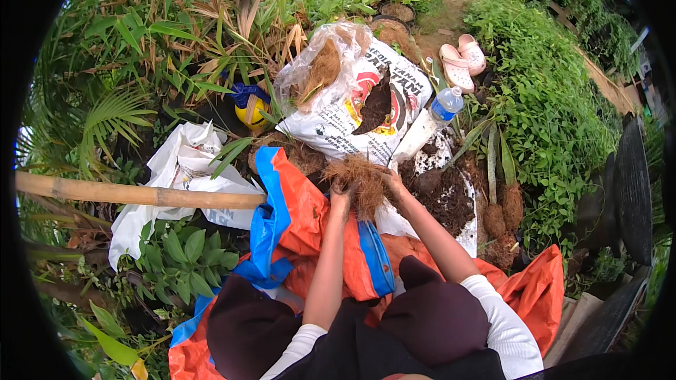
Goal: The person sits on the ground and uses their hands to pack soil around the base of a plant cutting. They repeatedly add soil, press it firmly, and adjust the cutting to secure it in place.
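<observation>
Between both hands is a clump of brown coconut fibre point(362, 177), above the near edge of a printed white sack point(332, 127). My left hand point(341, 198) grips its left side, and my right hand point(391, 183) grips its right; the fibre hides some fingertips. Dark soil point(377, 104) shows through a torn opening in the sack. On the sack's left part rests a see-through plastic bag point(352, 36) with more coconut fibre inside. An orange and blue tarp point(304, 205) spreads below my hands and around my knees.
Loose soil point(451, 197) lies on white sheeting at the right, beside plants with fibrous root balls point(495, 219). A water bottle point(447, 104) and pale pink clogs point(456, 67) stand beyond. A bamboo pole point(141, 191) juts in from the left over a crumpled white sack point(184, 162).
</observation>
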`<action>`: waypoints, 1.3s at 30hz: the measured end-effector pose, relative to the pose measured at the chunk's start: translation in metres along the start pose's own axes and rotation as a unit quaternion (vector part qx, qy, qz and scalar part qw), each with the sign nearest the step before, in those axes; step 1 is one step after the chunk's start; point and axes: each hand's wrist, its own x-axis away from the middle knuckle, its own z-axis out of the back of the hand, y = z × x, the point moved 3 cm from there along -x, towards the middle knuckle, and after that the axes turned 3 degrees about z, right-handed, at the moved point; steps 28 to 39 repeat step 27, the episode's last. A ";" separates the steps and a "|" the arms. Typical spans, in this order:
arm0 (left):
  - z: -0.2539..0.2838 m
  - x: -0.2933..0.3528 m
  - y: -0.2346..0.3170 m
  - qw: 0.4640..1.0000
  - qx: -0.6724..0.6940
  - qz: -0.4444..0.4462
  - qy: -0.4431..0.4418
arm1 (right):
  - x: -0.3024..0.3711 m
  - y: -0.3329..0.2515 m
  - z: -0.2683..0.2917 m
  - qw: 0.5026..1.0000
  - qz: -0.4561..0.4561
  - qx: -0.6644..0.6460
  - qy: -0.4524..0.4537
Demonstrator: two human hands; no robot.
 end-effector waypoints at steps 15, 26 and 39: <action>0.009 -0.004 0.005 0.777 -0.573 -0.237 0.110 | 0.013 -0.026 0.022 0.985 0.085 0.095 0.114; -0.036 0.006 0.090 0.801 -0.501 -0.324 0.050 | 0.029 -0.039 0.016 0.978 0.135 -0.027 0.155; -0.041 -0.001 0.087 0.894 -0.400 -0.199 -0.019 | 0.028 -0.039 0.015 0.982 0.130 -0.009 0.140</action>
